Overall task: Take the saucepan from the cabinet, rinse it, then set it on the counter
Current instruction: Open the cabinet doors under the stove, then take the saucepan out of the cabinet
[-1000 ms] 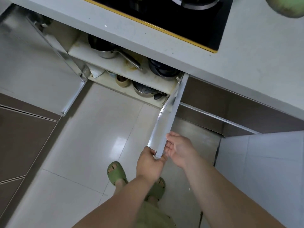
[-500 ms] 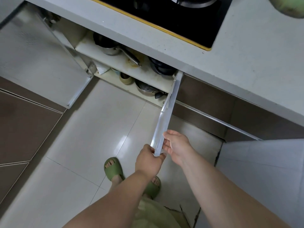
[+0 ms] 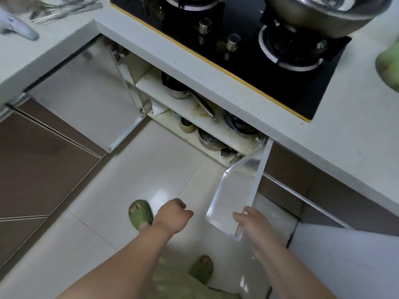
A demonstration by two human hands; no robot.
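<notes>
The steel saucepan (image 3: 176,92) with a long handle sits on the upper shelf of the open cabinet (image 3: 151,87) under the hob. The right cabinet door (image 3: 235,190) stands swung out over the floor. My right hand (image 3: 251,221) grips that door's lower outer edge. To the door's left and apart from it, my left hand (image 3: 172,214) hangs over the floor tiles, holding nothing with its fingers curled in. Both hands are well short of the saucepan.
The left door (image 3: 86,98) is wide open. A dark pan (image 3: 237,124) shares the upper shelf; a lidded pot (image 3: 209,140) and a cup (image 3: 186,126) sit below. A wok (image 3: 323,16) rests on the black hob (image 3: 237,50). Utensils (image 3: 64,9) lie on the counter's far left.
My left hand has let go of the right door and moved left. The door has swung wider open under my right hand. The view has tilted up, showing the hob.
</notes>
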